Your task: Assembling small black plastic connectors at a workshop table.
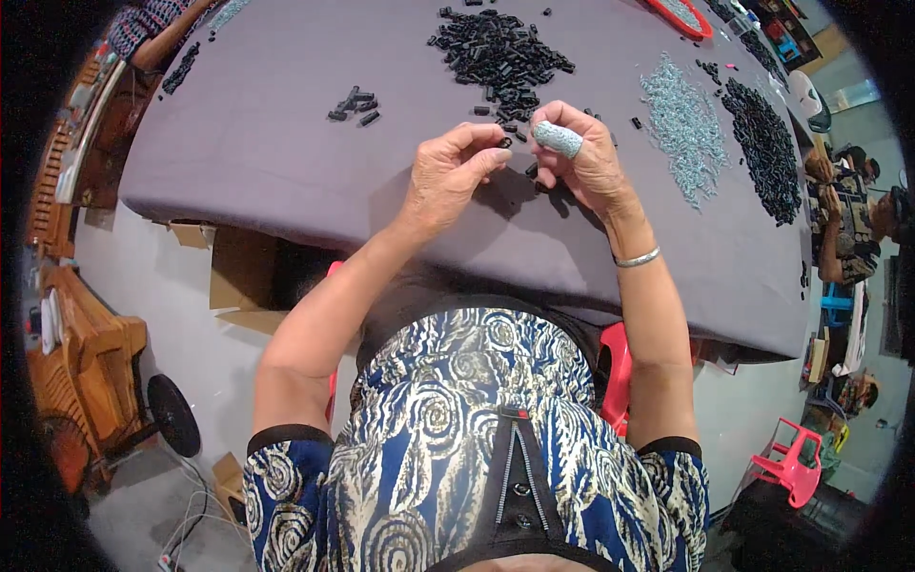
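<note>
My left hand is closed in a pinch, with a small black cylindrical piece between thumb and forefinger. Close beside it, my right hand has its fingers curled inward; a pale speckled wrap covers one of its digits. Dark bits show under its curled fingers, but whether they are gripped or lie on the cloth I cannot tell. Just beyond both hands spreads a heap of black cylindrical pieces. A smaller cluster of the same pieces lies to the left.
A grey cloth covers the table. Rightward lie a pile of small silvery pieces and another black heap; a red tray is at the far right. Another person's arm reaches in far left. A cardboard box stands below the table edge.
</note>
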A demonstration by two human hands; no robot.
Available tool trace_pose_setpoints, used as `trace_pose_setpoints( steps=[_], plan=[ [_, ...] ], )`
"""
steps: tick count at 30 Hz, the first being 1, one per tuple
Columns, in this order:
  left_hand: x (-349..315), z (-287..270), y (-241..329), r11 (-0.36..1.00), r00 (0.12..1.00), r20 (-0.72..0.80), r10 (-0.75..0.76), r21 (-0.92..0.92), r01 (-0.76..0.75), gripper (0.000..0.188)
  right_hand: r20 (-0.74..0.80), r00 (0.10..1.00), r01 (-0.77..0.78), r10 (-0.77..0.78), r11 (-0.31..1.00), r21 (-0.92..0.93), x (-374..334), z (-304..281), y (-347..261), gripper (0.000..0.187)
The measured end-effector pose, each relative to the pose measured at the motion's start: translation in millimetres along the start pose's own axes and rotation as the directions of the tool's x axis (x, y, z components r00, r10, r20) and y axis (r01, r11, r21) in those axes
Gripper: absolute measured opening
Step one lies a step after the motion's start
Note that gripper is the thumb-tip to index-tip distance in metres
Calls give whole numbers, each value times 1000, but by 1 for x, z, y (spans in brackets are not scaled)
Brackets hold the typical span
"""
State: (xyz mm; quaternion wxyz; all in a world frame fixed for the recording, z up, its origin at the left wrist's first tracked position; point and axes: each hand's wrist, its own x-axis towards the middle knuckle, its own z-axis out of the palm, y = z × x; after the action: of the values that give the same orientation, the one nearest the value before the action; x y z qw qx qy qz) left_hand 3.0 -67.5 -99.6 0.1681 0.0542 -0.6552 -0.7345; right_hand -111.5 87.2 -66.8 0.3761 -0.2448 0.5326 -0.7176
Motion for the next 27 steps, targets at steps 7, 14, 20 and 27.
trace_pose_setpoints(
  steps=[7, 14, 20, 27],
  plan=[
    [-3, 1, 2, 999, 1000, -18, -16, -30, 16, 18, 8, 1000, -10, 10, 996, -86, -2, 2, 2, 16],
    [0, -2, -5, 999, 1000, 7, -7, 32, 7, 18, -5, 1000, 25, -25, 997, -77, -2, 6, 1, 12],
    [0, 0, -2, 999, 1000, 1, -19, 39, 19, 19, 55, 998, 11, -13, 999, 33, 1, 1, 7, 10],
    [0, 0, -2, 995, 999, 43, 31, 95, -35, 20, 51, 999, -6, 6, 1000, -16, 1, 6, 7, 10]
  ],
)
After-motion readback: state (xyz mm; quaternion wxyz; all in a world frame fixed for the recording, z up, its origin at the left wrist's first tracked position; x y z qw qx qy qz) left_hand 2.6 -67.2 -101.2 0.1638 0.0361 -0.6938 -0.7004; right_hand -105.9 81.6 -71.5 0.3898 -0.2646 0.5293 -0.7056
